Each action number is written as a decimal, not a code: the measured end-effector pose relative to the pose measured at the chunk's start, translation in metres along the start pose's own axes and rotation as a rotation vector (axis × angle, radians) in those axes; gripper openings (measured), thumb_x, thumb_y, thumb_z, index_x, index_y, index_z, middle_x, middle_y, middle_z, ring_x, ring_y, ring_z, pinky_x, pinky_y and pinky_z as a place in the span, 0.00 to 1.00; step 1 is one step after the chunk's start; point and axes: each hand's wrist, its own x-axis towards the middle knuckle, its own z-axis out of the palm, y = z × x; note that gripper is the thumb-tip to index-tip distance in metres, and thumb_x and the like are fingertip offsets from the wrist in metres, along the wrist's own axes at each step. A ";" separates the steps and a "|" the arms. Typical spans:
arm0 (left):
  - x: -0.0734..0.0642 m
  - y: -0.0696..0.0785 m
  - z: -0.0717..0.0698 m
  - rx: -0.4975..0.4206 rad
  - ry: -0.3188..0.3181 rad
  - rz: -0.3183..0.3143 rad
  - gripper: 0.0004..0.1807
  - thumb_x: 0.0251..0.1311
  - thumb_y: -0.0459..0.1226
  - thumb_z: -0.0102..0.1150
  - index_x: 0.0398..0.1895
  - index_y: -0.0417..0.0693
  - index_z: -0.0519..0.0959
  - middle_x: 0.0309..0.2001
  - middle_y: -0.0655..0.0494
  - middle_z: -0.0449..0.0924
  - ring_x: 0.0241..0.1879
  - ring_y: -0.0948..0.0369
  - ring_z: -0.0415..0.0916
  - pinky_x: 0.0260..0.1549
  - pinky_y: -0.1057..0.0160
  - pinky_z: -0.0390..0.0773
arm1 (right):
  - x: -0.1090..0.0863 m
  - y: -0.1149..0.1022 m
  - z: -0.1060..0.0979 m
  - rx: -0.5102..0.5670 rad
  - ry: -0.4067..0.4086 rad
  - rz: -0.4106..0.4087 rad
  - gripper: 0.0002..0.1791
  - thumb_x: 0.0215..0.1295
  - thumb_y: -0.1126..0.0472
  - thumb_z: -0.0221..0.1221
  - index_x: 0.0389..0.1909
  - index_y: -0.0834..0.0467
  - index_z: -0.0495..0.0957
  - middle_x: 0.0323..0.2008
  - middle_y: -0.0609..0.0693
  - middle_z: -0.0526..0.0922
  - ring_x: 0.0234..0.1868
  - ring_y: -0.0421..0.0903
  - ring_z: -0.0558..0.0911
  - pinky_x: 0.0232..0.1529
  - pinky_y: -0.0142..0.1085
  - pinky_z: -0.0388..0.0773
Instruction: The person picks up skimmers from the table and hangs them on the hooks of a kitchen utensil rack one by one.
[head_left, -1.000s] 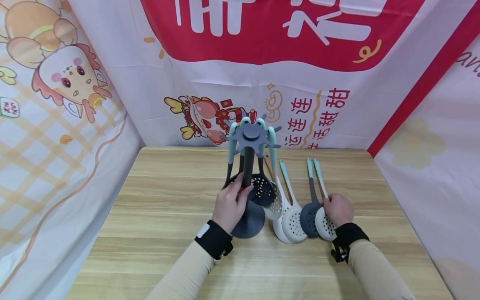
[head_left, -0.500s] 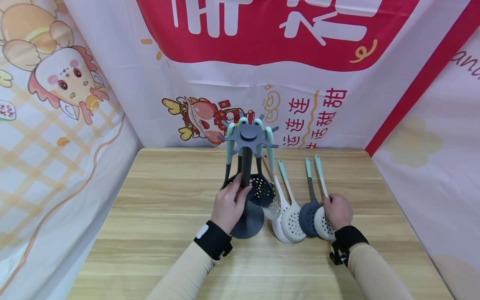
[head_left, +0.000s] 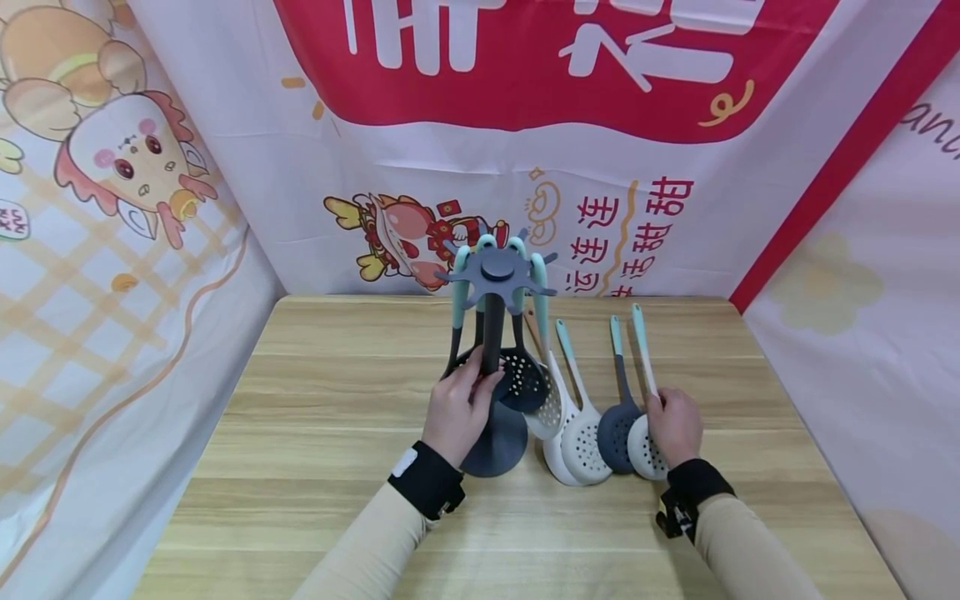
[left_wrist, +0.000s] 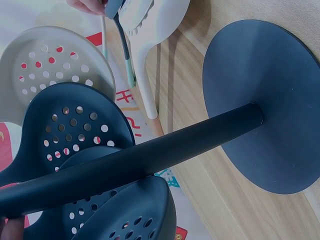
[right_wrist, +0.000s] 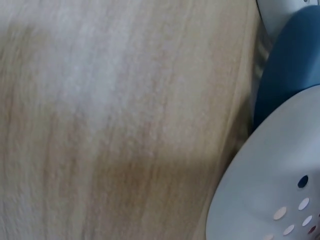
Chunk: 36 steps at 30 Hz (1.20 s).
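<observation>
In the head view my left hand (head_left: 459, 412) grips the dark pole (head_left: 493, 333) of an upright utensil stand. Its round base (left_wrist: 270, 160) rests on the table. Several mint-handled utensils hang from the stand's hooks, among them a dark skimmer (head_left: 527, 385) and a pale skimmer (left_wrist: 55, 70). To the right, my right hand (head_left: 677, 427) holds a white skimmer (head_left: 646, 454) by the lower handle, close to its perforated head. A dark skimmer (head_left: 618, 440) lies just left of it. In the right wrist view the white skimmer's head (right_wrist: 260, 175) shows, but my fingers do not.
Another white skimmer (head_left: 585, 450) lies on the wooden table (head_left: 315, 467) between the stand and the dark skimmer, overlapping a white utensil (head_left: 557, 461). A brown handle tip (head_left: 532, 321) shows behind the stand. A printed cloth (head_left: 300, 192) hangs beyond the table's back edge.
The far end of the white skimmer's handle has risen a little, away from the dark skimmer's handle. My right hand has shifted slightly. The left hand stays on the pole.
</observation>
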 end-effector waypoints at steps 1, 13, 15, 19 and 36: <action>0.000 0.000 0.000 -0.001 0.000 0.000 0.14 0.68 0.36 0.59 0.54 0.39 0.77 0.40 0.47 0.87 0.36 0.56 0.86 0.33 0.60 0.87 | -0.001 0.000 0.000 0.011 0.006 -0.003 0.17 0.72 0.58 0.51 0.42 0.68 0.82 0.33 0.62 0.80 0.35 0.58 0.77 0.34 0.45 0.70; 0.001 -0.001 0.001 -0.009 0.006 -0.001 0.15 0.68 0.36 0.59 0.54 0.38 0.77 0.40 0.47 0.87 0.37 0.56 0.86 0.35 0.59 0.87 | -0.008 -0.007 0.003 0.113 0.118 -0.032 0.14 0.70 0.62 0.54 0.40 0.71 0.81 0.32 0.64 0.77 0.37 0.62 0.76 0.37 0.50 0.69; 0.001 -0.001 0.000 -0.011 0.005 -0.005 0.15 0.68 0.36 0.59 0.54 0.38 0.77 0.40 0.47 0.87 0.37 0.55 0.86 0.35 0.59 0.87 | -0.010 -0.008 0.004 0.128 0.119 -0.021 0.14 0.70 0.62 0.54 0.41 0.71 0.81 0.33 0.65 0.77 0.38 0.62 0.76 0.39 0.51 0.69; 0.001 -0.002 0.001 -0.003 0.001 -0.009 0.15 0.68 0.36 0.59 0.54 0.38 0.77 0.40 0.47 0.87 0.37 0.55 0.86 0.36 0.59 0.87 | -0.012 -0.008 0.005 0.160 0.117 -0.011 0.14 0.71 0.61 0.54 0.41 0.70 0.81 0.34 0.64 0.77 0.40 0.61 0.75 0.39 0.49 0.68; 0.001 -0.001 0.001 -0.010 -0.003 -0.019 0.15 0.69 0.36 0.58 0.54 0.39 0.77 0.40 0.47 0.87 0.37 0.55 0.86 0.36 0.59 0.87 | -0.027 -0.010 0.013 0.194 0.217 -0.109 0.16 0.71 0.62 0.55 0.47 0.72 0.80 0.37 0.66 0.80 0.46 0.64 0.75 0.47 0.54 0.61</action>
